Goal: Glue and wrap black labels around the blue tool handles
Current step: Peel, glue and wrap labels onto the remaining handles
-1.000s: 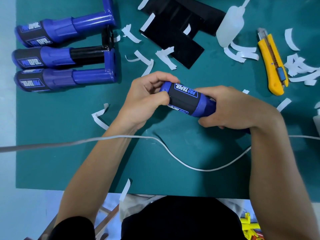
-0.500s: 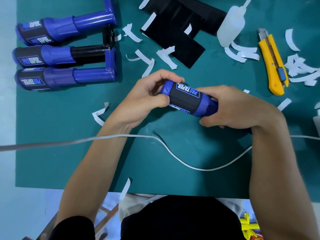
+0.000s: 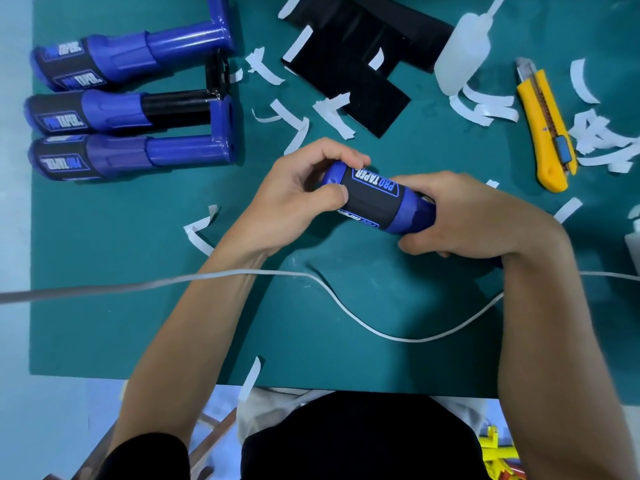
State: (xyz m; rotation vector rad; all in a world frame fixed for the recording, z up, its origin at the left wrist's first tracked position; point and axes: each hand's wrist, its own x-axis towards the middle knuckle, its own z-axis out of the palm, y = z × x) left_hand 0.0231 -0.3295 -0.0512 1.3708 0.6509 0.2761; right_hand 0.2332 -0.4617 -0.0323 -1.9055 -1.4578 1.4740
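A blue tool handle (image 3: 412, 218) with a black "PRO TAPER" label (image 3: 372, 197) wrapped around it lies across the middle of the green mat, held between both hands. My left hand (image 3: 298, 199) grips its rounded end, thumb pressing on the label's edge. My right hand (image 3: 464, 216) is curled round the handle's other part, hiding it. Three more labelled blue handles (image 3: 131, 105) lie side by side at the far left. Black label sheets (image 3: 349, 84) are stacked at the top centre.
A translucent glue bottle (image 3: 464, 50) lies at the top right, beside a yellow utility knife (image 3: 545, 129). White backing strips (image 3: 332, 116) litter the green mat (image 3: 104, 271). A white cable (image 3: 346, 296) loops across the mat under my forearms.
The handle has been turned slightly in my hands, so the label text faces up more. My left thumb has shifted along the label edge. Both hands keep their grip.
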